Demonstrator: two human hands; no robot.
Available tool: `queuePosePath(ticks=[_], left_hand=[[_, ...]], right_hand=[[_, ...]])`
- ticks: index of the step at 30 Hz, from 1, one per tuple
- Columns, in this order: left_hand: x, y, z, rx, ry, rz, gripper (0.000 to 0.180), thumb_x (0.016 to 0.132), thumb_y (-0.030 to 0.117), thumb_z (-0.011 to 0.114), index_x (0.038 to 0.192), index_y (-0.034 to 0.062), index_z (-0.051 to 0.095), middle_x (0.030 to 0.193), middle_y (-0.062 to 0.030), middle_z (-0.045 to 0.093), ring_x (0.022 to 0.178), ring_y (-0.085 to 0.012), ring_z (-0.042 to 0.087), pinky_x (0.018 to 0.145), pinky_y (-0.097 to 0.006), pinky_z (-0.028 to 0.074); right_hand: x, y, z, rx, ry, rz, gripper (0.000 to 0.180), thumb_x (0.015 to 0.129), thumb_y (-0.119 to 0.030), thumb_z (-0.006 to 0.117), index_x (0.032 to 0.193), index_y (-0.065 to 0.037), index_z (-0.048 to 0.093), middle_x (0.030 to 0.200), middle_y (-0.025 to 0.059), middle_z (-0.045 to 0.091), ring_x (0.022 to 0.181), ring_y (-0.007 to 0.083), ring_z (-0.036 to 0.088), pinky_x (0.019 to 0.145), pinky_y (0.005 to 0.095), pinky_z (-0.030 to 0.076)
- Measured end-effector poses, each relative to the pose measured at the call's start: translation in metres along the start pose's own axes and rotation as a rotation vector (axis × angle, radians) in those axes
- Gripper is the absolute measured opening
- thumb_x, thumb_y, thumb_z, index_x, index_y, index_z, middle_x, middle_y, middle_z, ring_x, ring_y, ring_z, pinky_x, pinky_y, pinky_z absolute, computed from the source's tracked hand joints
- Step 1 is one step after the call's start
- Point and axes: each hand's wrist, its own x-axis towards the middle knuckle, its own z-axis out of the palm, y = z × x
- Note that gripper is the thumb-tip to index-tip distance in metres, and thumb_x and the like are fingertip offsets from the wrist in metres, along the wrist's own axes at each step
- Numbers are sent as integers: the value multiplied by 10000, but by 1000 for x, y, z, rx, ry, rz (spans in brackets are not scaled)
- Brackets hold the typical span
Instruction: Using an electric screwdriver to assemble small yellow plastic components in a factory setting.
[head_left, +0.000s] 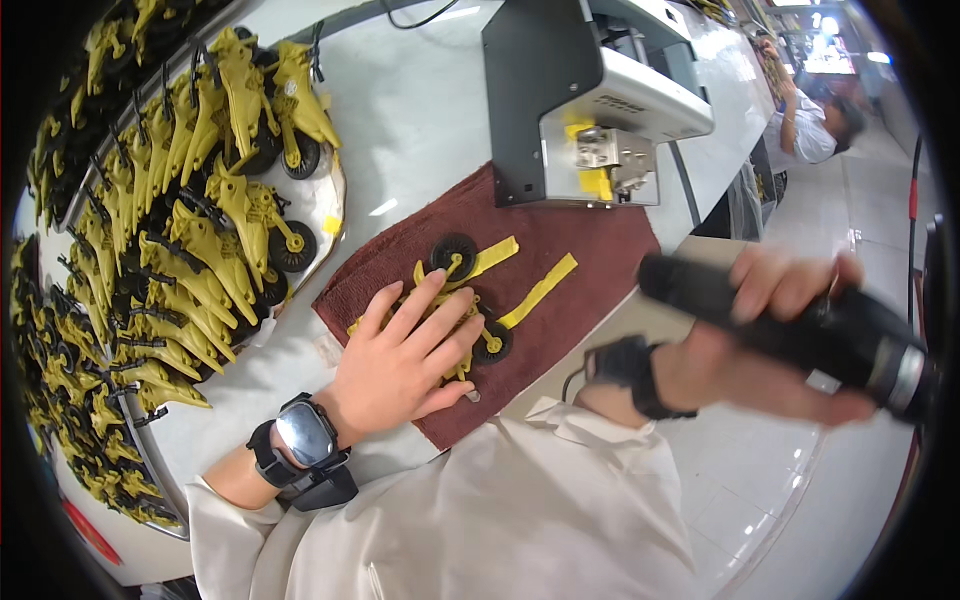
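Note:
On the brown cloth (610, 240), my left hand (405, 350) lies with spread fingers over a yellow toy motorcycle (462, 310). Most of the toy's body is hidden under the palm; a black wheel (453, 256) and another black wheel (493, 343) stick out past the fingers. Off to the right, above the floor, my right hand (770, 330) is wrapped around a black electric screwdriver (830, 335), both smeared by motion. Two yellow strips (540, 290) lie on the cloth beside the toy.
Trays at left hold rows of yellow toy motorcycles (190, 260) with black wheels. A grey-and-white machine (590, 110) with a metal block on its front stands at the cloth's far edge. In the right background a person in white (810, 130) sits at the bench.

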Motion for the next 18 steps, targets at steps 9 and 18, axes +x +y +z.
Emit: queuePosePath(ticks=[9,18], left_hand=[[-6,-2,5,-16,70,-27,591,724,438,664,1209,128,529,1300,-72,459,1268,-312,360,1015,-465,280],[-9,-4,5,-26,79,21,625,734,494,642,1222,121,528,1312,-93,464,1273,-329,366,1007,-481,288]], right_hand=[[16,41,25,-347,91,92,886,735,-803,413,1021,32,496,623,96,538,464,200,484,459,301,423],[-93,5,22,341,-306,125,931,679,-741,595,1115,38,333,744,161,583,564,250,575,507,336,466]])
